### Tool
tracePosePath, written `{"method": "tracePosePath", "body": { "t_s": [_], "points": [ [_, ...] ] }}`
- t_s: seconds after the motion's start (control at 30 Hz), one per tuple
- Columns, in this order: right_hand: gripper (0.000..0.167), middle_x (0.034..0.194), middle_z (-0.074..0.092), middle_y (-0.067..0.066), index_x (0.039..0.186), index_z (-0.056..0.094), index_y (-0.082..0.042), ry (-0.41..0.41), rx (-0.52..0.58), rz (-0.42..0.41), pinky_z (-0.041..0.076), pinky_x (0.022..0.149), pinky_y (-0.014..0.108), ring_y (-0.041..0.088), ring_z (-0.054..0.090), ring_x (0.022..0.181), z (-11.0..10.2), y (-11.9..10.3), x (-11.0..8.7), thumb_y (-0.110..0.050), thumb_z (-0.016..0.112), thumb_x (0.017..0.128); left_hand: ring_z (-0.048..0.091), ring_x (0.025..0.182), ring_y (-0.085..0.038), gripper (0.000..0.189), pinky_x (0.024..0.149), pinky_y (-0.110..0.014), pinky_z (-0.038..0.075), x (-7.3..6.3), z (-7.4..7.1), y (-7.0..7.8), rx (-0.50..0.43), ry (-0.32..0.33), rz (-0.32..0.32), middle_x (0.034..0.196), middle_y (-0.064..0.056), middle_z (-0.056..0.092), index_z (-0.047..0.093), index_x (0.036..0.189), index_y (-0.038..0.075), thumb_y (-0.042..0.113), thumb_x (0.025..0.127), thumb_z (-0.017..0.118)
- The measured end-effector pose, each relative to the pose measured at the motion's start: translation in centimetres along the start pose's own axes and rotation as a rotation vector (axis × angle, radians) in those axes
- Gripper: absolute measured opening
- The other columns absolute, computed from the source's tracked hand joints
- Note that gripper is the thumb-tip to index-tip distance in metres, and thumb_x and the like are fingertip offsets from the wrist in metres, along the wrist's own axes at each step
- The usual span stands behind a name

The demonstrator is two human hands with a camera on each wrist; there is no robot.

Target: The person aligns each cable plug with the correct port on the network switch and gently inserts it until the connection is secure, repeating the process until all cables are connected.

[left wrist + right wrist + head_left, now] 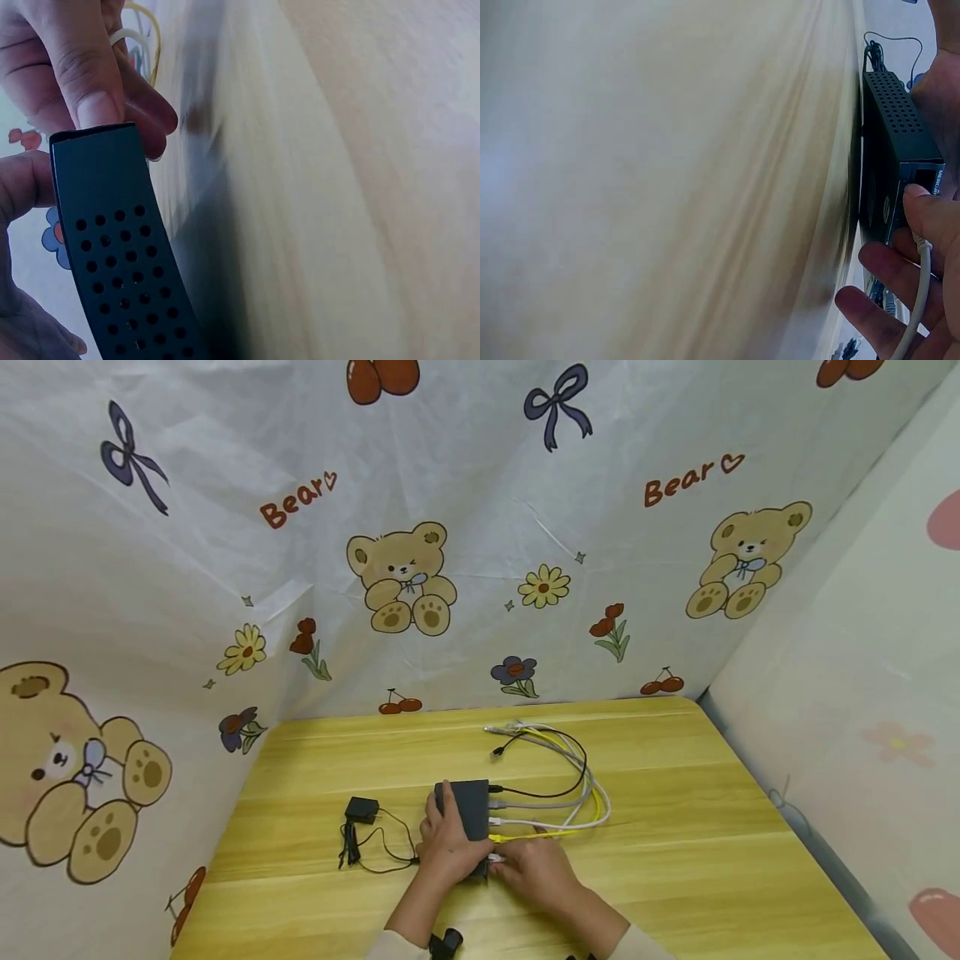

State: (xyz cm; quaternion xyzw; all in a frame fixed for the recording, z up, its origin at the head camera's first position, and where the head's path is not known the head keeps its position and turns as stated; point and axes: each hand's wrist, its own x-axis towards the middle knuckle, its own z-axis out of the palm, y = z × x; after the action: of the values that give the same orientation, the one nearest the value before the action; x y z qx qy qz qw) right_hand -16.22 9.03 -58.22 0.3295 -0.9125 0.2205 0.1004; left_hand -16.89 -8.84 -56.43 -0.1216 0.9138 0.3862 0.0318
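A dark network switch (472, 806) lies on the table, its perforated side (124, 262) showing in the left wrist view. My left hand (446, 852) lies over the switch and holds it, one finger stretched along the top. At the near end of the port side, my right hand (538, 870) pinches the plug end of a white network cable (923, 281), thumb against the switch's front. How deep that plug sits is hidden by the fingers. Black, grey, white and yellow cables (592, 793) run from the other ports and loop to the right.
A black power adapter (362, 810) with a bundled cord stands left of the switch, its thin wire reaching the switch's left side. Loose cable ends (498, 752) lie behind the switch. The wooden table (697, 860) meets a printed cloth (480, 652) at the back.
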Motion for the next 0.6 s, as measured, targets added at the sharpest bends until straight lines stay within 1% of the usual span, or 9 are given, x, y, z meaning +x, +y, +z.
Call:
{"method": "tracePosePath", "body": {
  "t_s": [0.1, 0.17, 0.23, 0.43, 0.6],
  "points": [
    [0.016, 0.087, 0.076, -0.010, 0.097, 0.079, -0.023, 0.003, -0.010, -0.011, 0.055, 0.081, 0.044, 0.005, 0.069, 0.077, -0.2, 0.0, -0.2, -0.034, 0.077, 0.085, 0.027, 0.140, -0.051, 0.128, 0.092, -0.077, 0.031, 0.0, 0.1, 0.1, 0.002, 0.007, -0.002, 0.164, -0.019, 0.007, 0.004, 0.162, 0.024, 0.040, 0.067, 0.088],
    [0.016, 0.088, 0.076, -0.010, 0.098, 0.079, -0.022, 0.012, -0.009, -0.022, 0.056, 0.076, 0.040, 0.006, 0.070, 0.078, -0.3, 0.1, -0.4, -0.033, 0.077, 0.086, 0.027, 0.140, -0.051, 0.129, 0.092, -0.076, 0.031, 0.0, 0.1, 0.0, 0.005, 0.010, -0.006, 0.164, -0.019, 0.006, 0.003, 0.162, 0.024, 0.040, 0.067, 0.088],
    [0.016, 0.090, 0.076, -0.010, 0.099, 0.080, -0.022, 0.023, -0.001, -0.030, 0.055, 0.069, 0.035, 0.007, 0.070, 0.079, -0.4, 0.2, -0.5, -0.031, 0.077, 0.086, 0.027, 0.140, -0.051, 0.131, 0.092, -0.077, 0.031, 0.1, 0.2, 0.0, 0.013, 0.014, -0.005, 0.164, -0.019, 0.006, 0.002, 0.162, 0.024, 0.041, 0.066, 0.089],
    [0.016, 0.091, 0.077, -0.007, 0.098, 0.080, -0.019, 0.053, 0.020, -0.037, 0.056, 0.070, 0.032, 0.008, 0.071, 0.080, -0.8, 0.7, -1.1, -0.028, 0.079, 0.086, 0.027, 0.139, -0.051, 0.132, 0.091, -0.077, 0.031, 0.1, 0.4, 0.0, 0.029, 0.020, 0.000, 0.164, -0.020, 0.006, 0.002, 0.162, 0.024, 0.040, 0.065, 0.089],
    [0.015, 0.093, 0.077, -0.006, 0.100, 0.080, -0.017, 0.018, 0.039, -0.025, 0.057, 0.071, 0.030, 0.008, 0.072, 0.083, -1.0, 1.0, -1.6, -0.026, 0.077, 0.088, 0.026, 0.140, -0.052, 0.129, 0.091, -0.078, 0.030, -0.2, 0.5, 0.1, 0.031, 0.009, 0.004, 0.163, -0.021, 0.006, 0.006, 0.162, 0.022, 0.039, 0.066, 0.089]
  ]
}}
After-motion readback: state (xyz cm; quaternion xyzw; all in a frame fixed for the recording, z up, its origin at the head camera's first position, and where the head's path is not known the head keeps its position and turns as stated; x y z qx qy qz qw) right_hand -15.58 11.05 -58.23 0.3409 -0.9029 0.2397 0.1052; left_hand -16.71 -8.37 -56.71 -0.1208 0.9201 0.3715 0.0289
